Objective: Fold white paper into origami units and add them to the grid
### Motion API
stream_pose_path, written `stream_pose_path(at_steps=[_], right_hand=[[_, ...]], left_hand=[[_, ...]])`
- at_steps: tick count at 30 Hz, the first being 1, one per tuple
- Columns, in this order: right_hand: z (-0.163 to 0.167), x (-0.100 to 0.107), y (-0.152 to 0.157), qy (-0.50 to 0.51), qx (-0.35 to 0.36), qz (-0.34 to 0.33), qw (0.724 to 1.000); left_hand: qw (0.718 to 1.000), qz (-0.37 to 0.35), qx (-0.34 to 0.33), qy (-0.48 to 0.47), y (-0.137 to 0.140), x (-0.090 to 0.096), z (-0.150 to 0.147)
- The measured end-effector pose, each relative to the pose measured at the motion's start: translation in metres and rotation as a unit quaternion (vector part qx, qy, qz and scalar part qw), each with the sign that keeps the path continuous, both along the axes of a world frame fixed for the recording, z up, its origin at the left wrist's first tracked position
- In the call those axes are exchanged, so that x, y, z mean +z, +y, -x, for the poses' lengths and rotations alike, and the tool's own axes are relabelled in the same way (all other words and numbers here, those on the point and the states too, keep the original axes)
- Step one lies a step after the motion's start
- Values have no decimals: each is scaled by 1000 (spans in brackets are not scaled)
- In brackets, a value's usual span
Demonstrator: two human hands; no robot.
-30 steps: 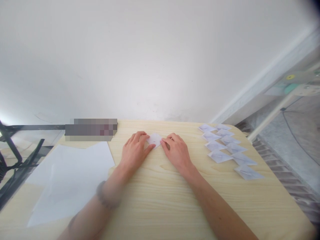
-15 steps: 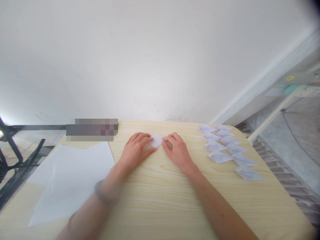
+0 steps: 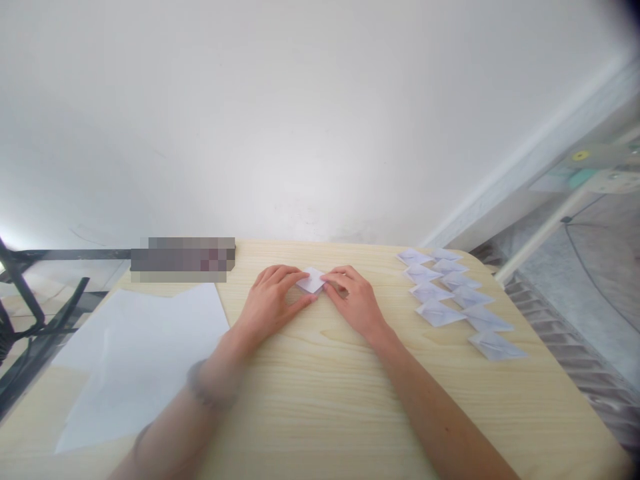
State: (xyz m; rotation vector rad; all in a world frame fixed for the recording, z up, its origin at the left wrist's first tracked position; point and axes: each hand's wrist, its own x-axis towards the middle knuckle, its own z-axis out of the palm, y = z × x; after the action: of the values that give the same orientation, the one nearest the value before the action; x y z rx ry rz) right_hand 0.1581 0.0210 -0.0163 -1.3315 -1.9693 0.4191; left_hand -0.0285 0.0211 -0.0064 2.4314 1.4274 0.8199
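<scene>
At the near side of the pale wood-grained worktop, both bare forearms reach inward, a dark beaded bracelet on the left wrist. On the left lie large, loose, overlapping sheets of plain white paper, well apart from the fingers.

Farther on, in the middle of the worktop, a small diamond-shaped piece of folded white paper sits between the two hands. The left hand has its thumb at the near edge and its forefinger at the left side, with a gap between them; whether that grip truly clamps the paper, I cannot tell. The right hand appears to pinch the right corner between thumb and forefinger.

The step in hand looks like working a fold. To do it well, the left fingers should steady the piece while the right pair lines up the edges before pressing; light, even pressure suits such small paper, since a hard pinch could skew the crease or crumple the corner.

To the right, folded white paper pieces stretch away in two slanting rows. Beyond the far edge stands a plain white wall.
</scene>
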Motion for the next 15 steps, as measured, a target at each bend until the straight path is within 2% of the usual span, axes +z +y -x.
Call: stream_pose_path(at_steps=[10,15], right_hand=[[1,1,-1,5,-2,2,1000],[-1,1,1,30,8,25,999]], left_hand=[[999,1,-27,25,0,-4,2],[1000,13,-17,11,2,-6,2]])
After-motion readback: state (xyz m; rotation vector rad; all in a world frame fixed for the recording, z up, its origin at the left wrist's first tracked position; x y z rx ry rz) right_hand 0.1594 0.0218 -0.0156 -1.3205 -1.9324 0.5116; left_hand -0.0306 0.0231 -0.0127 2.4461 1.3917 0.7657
